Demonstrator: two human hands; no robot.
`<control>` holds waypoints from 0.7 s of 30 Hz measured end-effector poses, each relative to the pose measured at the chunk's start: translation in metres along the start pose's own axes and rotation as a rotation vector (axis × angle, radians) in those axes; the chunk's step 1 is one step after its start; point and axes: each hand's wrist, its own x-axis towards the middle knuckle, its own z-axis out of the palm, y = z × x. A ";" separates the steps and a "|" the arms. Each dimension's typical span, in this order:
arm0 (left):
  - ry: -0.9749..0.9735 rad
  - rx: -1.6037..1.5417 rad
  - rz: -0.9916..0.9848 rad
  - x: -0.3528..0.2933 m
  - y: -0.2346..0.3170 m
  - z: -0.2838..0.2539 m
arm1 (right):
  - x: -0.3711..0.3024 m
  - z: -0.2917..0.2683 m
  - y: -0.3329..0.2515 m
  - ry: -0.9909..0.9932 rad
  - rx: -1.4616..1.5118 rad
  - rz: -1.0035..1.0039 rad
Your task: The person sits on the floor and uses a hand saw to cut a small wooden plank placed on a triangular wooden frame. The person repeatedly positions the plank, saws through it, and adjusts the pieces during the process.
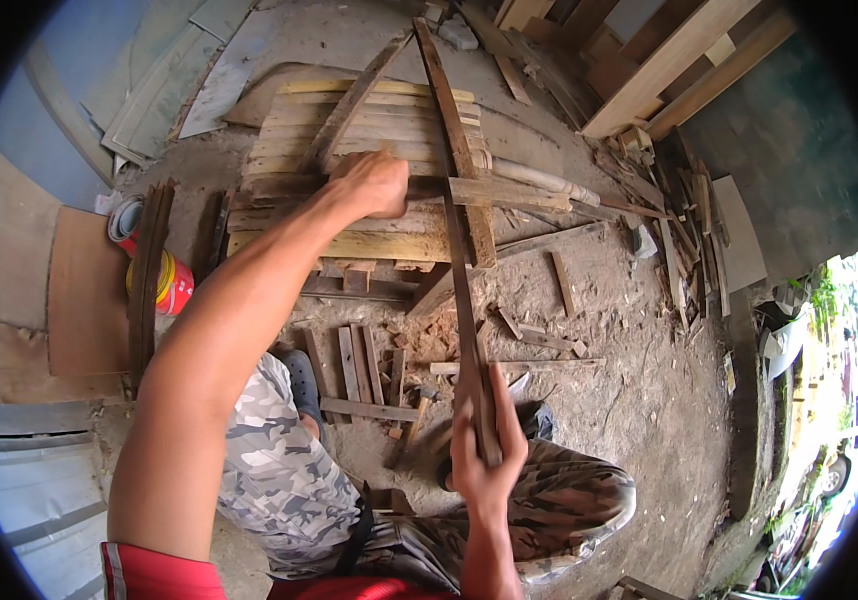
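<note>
My left hand (373,184) is closed in a fist around a wooden strip (509,194) that lies crosswise over a slatted wooden bench (349,243). Lower down, my right hand (487,455) wraps round the handle of a handsaw, and the saw's long dark blade (463,290) reaches away from me. The blade meets the strip to the right of my left hand; how deep it has cut cannot be made out. Two longer wooden bars, a left one (359,100) and a right one (444,90), slant over the bench and come together at its far end. Sawdust lies below.
Short wooden offcuts (359,362) and a hammer (417,415) lie on the ground near my foot. At left are a red and yellow can (175,283) and upright boards. Scrap wood (689,220) is heaped at right, and long planks (669,70) lean at the far right.
</note>
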 end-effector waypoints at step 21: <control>-0.058 -0.026 -0.123 0.013 -0.017 0.006 | 0.131 0.065 0.031 -0.023 0.113 -0.013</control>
